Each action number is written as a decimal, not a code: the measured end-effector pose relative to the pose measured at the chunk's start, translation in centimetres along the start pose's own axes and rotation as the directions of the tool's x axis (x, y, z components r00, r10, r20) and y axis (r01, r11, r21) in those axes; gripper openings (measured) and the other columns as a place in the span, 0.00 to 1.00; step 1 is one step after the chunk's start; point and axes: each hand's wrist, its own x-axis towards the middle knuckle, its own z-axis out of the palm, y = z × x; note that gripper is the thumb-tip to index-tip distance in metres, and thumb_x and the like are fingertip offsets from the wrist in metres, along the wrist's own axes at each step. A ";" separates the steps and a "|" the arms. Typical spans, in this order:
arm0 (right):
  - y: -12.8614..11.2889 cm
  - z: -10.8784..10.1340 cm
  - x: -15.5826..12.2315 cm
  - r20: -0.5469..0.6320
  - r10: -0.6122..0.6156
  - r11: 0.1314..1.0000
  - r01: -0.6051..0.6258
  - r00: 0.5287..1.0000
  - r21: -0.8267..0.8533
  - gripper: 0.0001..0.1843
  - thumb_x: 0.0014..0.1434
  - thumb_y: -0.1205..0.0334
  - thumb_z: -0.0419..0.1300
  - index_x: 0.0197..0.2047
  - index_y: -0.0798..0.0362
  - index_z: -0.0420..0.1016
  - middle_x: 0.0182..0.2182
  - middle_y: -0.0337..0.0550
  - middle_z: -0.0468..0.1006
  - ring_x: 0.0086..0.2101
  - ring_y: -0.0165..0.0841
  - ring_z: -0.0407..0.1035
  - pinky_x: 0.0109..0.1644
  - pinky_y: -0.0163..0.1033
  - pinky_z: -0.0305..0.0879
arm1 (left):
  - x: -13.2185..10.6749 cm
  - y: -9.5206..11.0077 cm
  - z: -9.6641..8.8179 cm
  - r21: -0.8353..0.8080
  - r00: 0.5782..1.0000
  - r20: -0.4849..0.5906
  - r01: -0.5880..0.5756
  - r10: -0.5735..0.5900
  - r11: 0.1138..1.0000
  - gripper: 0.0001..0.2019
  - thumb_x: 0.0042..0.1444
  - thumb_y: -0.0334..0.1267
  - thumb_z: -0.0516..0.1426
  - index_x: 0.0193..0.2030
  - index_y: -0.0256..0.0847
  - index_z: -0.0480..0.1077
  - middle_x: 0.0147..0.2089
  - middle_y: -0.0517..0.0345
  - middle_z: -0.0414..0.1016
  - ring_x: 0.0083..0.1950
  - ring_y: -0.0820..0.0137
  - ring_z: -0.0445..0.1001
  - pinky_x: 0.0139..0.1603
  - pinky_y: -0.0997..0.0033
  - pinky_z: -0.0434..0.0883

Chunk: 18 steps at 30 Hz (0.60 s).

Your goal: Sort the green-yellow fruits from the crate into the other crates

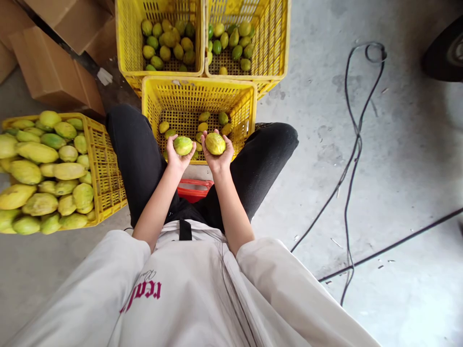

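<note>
My left hand [176, 158] is palm up and cupped around a green-yellow fruit [183, 145]. My right hand [218, 156] is palm up too, holding a yellower fruit [215, 143]. Both hands are side by side above the near rim of a yellow plastic crate [152, 103] that stands between my knees. A few similar fruits lie on the crate's floor just beyond my fingers.
A heaped crate of fruit [104, 168] stands at my left. Two more yellow crates, the left one [125, 43] and the right one [282, 43], sit further ahead with fruit inside. Cardboard boxes [54, 72] are at top left. A black cable [356, 140] runs over the concrete floor at right. A red stool edge [195, 188] shows under me.
</note>
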 end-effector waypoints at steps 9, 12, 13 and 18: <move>0.5 -0.9 1.1 -0.078 -0.009 0.999 0.005 0.997 -0.045 0.10 0.67 0.57 0.54 0.42 0.49 0.76 0.35 0.41 0.85 0.39 0.35 0.81 0.49 0.44 0.84 | -0.7 0.1 1.0 -0.112 0.993 0.013 0.121 -0.120 0.986 0.14 0.75 0.43 0.51 0.41 0.42 0.72 0.33 0.57 0.78 0.40 0.67 0.82 0.49 0.63 0.85; 0.6 -1.1 1.5 -0.069 -0.066 0.993 0.059 0.995 -0.106 0.09 0.66 0.56 0.56 0.42 0.48 0.76 0.34 0.39 0.84 0.38 0.36 0.80 0.47 0.47 0.84 | -0.8 0.1 1.1 -0.093 0.996 -0.019 0.086 -0.088 0.992 0.12 0.74 0.45 0.55 0.39 0.44 0.72 0.32 0.58 0.77 0.40 0.67 0.82 0.47 0.67 0.84; 0.6 -1.1 1.6 -0.079 -0.083 0.990 0.074 0.993 -0.118 0.08 0.65 0.56 0.57 0.42 0.48 0.75 0.34 0.39 0.84 0.39 0.36 0.80 0.47 0.48 0.85 | -0.9 0.1 1.1 -0.078 0.996 -0.032 0.075 -0.077 0.994 0.11 0.72 0.45 0.58 0.39 0.44 0.72 0.33 0.58 0.77 0.41 0.67 0.82 0.46 0.68 0.83; 0.5 -0.5 0.9 -0.107 -0.060 0.997 0.055 0.992 -0.049 0.05 0.67 0.58 0.58 0.40 0.47 0.74 0.33 0.38 0.83 0.38 0.33 0.81 0.41 0.41 0.84 | -1.1 0.1 1.3 -0.050 0.997 -0.060 0.054 -0.057 0.997 0.06 0.66 0.43 0.65 0.42 0.47 0.73 0.37 0.59 0.78 0.44 0.68 0.82 0.49 0.70 0.82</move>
